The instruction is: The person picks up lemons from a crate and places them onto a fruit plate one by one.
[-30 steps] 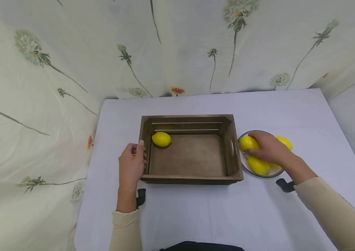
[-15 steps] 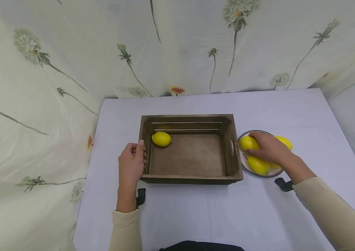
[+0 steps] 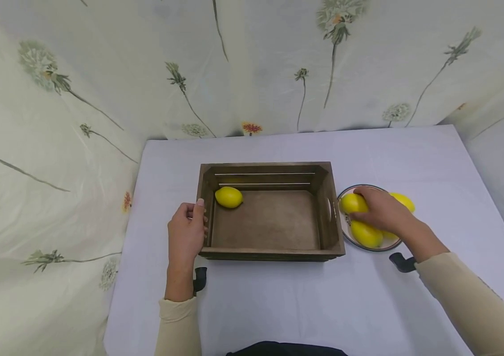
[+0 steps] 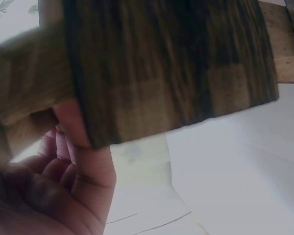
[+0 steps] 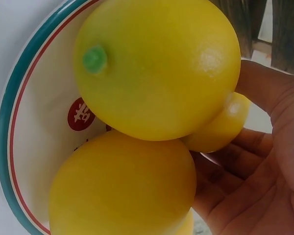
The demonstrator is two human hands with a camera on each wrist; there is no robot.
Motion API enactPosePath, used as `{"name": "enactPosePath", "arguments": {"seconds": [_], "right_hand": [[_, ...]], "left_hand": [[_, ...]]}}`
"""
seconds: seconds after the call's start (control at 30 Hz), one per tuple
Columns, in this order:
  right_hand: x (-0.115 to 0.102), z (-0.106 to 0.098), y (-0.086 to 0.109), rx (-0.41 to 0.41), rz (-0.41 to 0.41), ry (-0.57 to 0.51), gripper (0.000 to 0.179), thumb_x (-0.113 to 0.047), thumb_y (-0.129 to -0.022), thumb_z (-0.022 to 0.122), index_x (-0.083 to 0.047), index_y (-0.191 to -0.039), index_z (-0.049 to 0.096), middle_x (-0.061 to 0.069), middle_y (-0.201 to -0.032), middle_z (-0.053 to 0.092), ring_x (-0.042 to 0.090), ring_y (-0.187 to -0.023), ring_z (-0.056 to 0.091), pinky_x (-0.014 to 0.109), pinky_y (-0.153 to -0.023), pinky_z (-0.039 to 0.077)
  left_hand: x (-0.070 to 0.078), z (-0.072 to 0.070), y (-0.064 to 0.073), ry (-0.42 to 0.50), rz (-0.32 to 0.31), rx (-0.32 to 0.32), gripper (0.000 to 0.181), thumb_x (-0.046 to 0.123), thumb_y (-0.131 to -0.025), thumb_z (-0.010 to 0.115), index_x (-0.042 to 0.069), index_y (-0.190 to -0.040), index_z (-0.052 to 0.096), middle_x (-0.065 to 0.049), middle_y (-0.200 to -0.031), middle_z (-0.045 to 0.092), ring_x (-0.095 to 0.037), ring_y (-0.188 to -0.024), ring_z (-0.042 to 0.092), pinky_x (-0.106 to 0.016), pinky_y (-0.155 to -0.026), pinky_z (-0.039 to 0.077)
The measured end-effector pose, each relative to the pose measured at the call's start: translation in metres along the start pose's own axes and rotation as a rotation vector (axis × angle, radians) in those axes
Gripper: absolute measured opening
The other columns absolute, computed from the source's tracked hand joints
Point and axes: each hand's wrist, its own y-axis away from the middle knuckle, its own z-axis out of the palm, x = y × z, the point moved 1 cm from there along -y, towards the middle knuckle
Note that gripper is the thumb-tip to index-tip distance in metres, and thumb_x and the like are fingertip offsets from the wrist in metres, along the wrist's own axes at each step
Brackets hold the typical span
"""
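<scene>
A brown slatted wooden crate (image 3: pixel 269 222) stands mid-table with one yellow lemon (image 3: pixel 228 197) in its back left corner. My left hand (image 3: pixel 186 230) grips the crate's left end, thumb up at the rim; in the left wrist view, fingers (image 4: pixel 90 171) wrap a slat of the crate. To the right, my right hand (image 3: pixel 383 210) reaches over a plate (image 3: pixel 346 231) of several lemons and holds the leftmost lemon (image 3: pixel 352 203) between thumb and fingers. The right wrist view shows this lemon (image 5: pixel 223 127) partly hidden behind a nearer lemon (image 5: pixel 157 68) with a green tip.
The plate has a green and red rim and stands close against the crate's right side. A white cloth (image 3: pixel 260 296) covers the table. Flower-printed curtains (image 3: pixel 269 64) hang behind and at the left. A black object (image 3: pixel 285 349) shows at the bottom edge.
</scene>
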Motion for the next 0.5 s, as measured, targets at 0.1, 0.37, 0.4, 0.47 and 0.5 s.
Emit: {"name": "enactPosePath", "arguments": {"seconds": [0.1,0.37,0.4,0.47,0.5], "right_hand": [[-0.0005,-0.0010,0.0003,-0.001,0.000,-0.001,0.070,-0.027,-0.091,0.081,0.006,-0.144,0.048,0.027,-0.130,0.060,0.038,-0.102,0.058,0.060,-0.094,0.053],[0.0008,-0.0016,0.0014,-0.006,0.014,-0.004,0.073,-0.029,-0.091,0.080,0.006,-0.146,0.046,0.029,-0.130,0.060,0.040,-0.103,0.058,0.062,-0.094,0.053],[0.0009,-0.0016,0.0013,-0.007,0.017,-0.004,0.074,-0.029,-0.092,0.080,0.006,-0.146,0.045,0.028,-0.130,0.060,0.040,-0.103,0.058,0.062,-0.094,0.053],[0.0016,-0.0017,0.0012,-0.008,0.019,-0.008,0.074,-0.030,-0.092,0.080,0.006,-0.147,0.045,0.029,-0.129,0.060,0.040,-0.102,0.058,0.062,-0.093,0.053],[0.0018,-0.0020,0.0013,-0.008,0.018,-0.009,0.075,-0.031,-0.092,0.080,0.006,-0.147,0.045,0.029,-0.129,0.060,0.040,-0.101,0.058,0.061,-0.092,0.053]], "left_hand": [[-0.0004,0.0002,0.0000,0.000,-0.003,-0.001,0.048,0.053,-0.108,0.050,0.008,-0.111,0.065,-0.010,-0.089,0.069,-0.025,-0.069,0.066,-0.036,-0.057,0.054],[0.0006,0.0002,0.0009,-0.002,-0.008,-0.002,0.048,0.054,-0.108,0.051,0.008,-0.113,0.064,-0.010,-0.090,0.068,-0.025,-0.070,0.065,-0.036,-0.057,0.053],[0.0007,0.0002,0.0010,0.000,-0.009,-0.003,0.048,0.053,-0.108,0.051,0.008,-0.113,0.064,-0.010,-0.091,0.068,-0.025,-0.070,0.065,-0.036,-0.057,0.053],[0.0010,0.0000,0.0011,0.002,-0.011,-0.004,0.047,0.053,-0.108,0.051,0.008,-0.113,0.064,-0.010,-0.091,0.068,-0.026,-0.070,0.065,-0.036,-0.058,0.053],[0.0010,-0.0001,0.0011,0.003,-0.012,-0.004,0.047,0.053,-0.108,0.051,0.008,-0.113,0.064,-0.010,-0.091,0.068,-0.026,-0.071,0.065,-0.036,-0.058,0.053]]}}
